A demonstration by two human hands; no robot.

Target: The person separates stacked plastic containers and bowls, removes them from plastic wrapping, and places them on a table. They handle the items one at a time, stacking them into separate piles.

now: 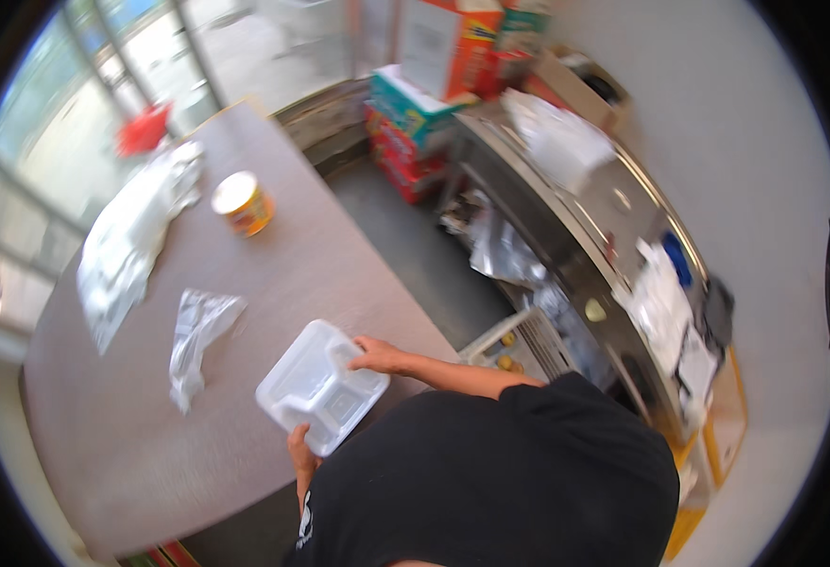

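A translucent plastic food tray with several compartments (323,386) is held between my two hands at the near edge of a brown table (266,283). My left hand (303,450) grips its lower left side, thumb over the rim. On the opposite side, my right hand (379,356) has its thumb over the rim; the fingers beneath are hidden. A crumpled clear plastic bag (198,340) lies to the left of the tray. Farther back stands a yellow and orange tub with a white top (243,203), with a large white plastic bag (135,227) to its left.
To the right, a stainless steel counter (571,273) bears white plastic bags (659,301) and a blue object (677,259). A pale plastic crate (546,340) with round yellowish items stands beside my right arm. Colourful cardboard boxes (415,117) are stacked behind. A red item (144,130) is near the window bars.
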